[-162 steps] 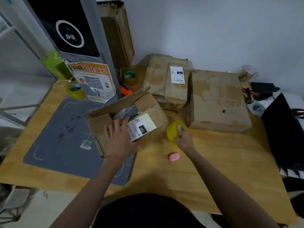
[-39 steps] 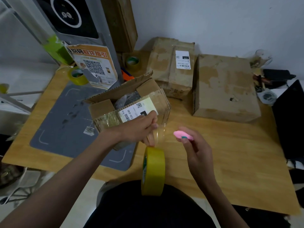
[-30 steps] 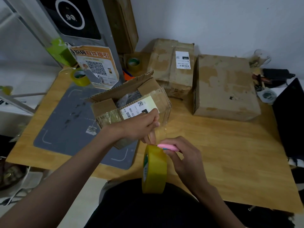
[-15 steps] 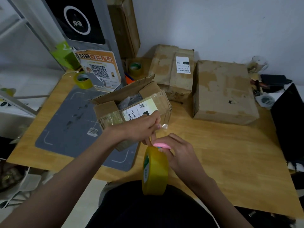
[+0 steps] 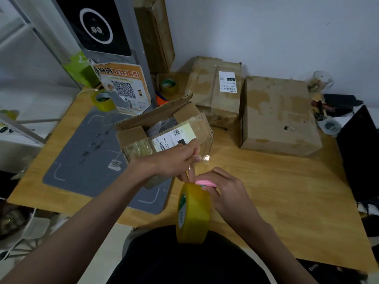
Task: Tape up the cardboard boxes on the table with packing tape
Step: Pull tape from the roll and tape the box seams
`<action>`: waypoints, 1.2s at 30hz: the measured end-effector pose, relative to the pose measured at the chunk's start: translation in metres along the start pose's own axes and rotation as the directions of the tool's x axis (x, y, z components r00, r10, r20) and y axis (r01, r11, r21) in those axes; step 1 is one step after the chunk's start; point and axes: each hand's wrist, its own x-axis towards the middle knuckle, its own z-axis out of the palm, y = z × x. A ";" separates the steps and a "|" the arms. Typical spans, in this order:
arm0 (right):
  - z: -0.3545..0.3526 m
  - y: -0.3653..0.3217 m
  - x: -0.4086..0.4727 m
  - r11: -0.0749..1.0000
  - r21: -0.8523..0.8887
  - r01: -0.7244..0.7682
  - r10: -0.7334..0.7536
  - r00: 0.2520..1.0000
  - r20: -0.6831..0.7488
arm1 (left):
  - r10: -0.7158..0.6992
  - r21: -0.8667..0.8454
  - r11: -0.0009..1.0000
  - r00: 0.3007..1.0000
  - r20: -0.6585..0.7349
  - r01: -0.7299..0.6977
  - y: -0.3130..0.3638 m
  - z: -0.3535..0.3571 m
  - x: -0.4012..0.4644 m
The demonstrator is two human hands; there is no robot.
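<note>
Table (image 5: 287, 201): I see a wooden top running from the near edge to the far wall; it bears all the boxes.
Grey mat (image 5: 86, 160): lies on the left part of the table; the open box's near-left corner sits on it.
Large box (image 5: 279, 117): closed, far right, well apart from my hands.
Labelled closed box (image 5: 215, 93): far centre, just left of the large box; a white label on top.
Open box (image 5: 164, 136): centre, flaps partly up, a white and yellow label on its near flap; a clear tape strip (image 5: 205, 152) runs from its near-right side down toward the roll.
Tape roll (image 5: 192, 212): yellow, standing on edge in the air near me, below both hands.
Left hand (image 5: 174, 160): fingers curled, pinching the strip just above the roll.
Right hand (image 5: 227, 191): curled round a small pink cutter (image 5: 205, 183), held flat at the top of the roll, touching the left fingertips.
Spare rolls: one far left (image 5: 102, 100); one far centre (image 5: 169, 85).
</note>
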 end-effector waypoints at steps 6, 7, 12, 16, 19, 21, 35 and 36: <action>-0.012 0.015 -0.011 0.998 -0.058 -0.019 0.016 0.998 -0.055 | -0.024 -0.030 0.999 0.999 0.041 0.025 0.001 -0.002 -0.001; -0.015 0.019 -0.013 0.998 -0.052 -0.033 0.029 0.996 -0.088 | -0.027 -0.036 0.999 0.999 0.045 0.029 0.001 -0.001 -0.001; 0.004 0.086 -0.021 0.900 0.047 -0.434 0.436 0.899 -0.036 | -0.033 -0.064 0.997 0.999 -0.007 0.033 0.000 0.002 -0.003; 0.054 0.154 -0.026 0.773 -0.042 -0.633 0.633 0.768 0.099 | -0.032 -0.146 0.989 0.999 -0.038 0.027 -0.006 0.008 -0.005; 0.078 0.181 -0.022 0.702 -0.069 -0.709 0.711 0.694 0.110 | -0.036 -0.141 0.990 0.998 -0.048 0.029 -0.010 0.008 -0.009; 0.086 0.190 -0.022 0.648 -0.012 -0.762 0.759 0.644 0.100 | -0.042 -0.144 0.989 0.998 -0.057 0.033 -0.010 0.009 -0.013; 0.033 0.094 -0.011 0.650 0.318 -0.690 0.699 0.707 0.105 | -0.172 -0.136 0.978 0.982 -0.075 0.161 0.003 0.005 -0.029; 0.024 0.069 -0.010 0.578 0.447 -0.683 0.685 0.703 0.189 | -0.176 -0.113 0.980 0.979 -0.100 0.165 0.001 0.007 -0.029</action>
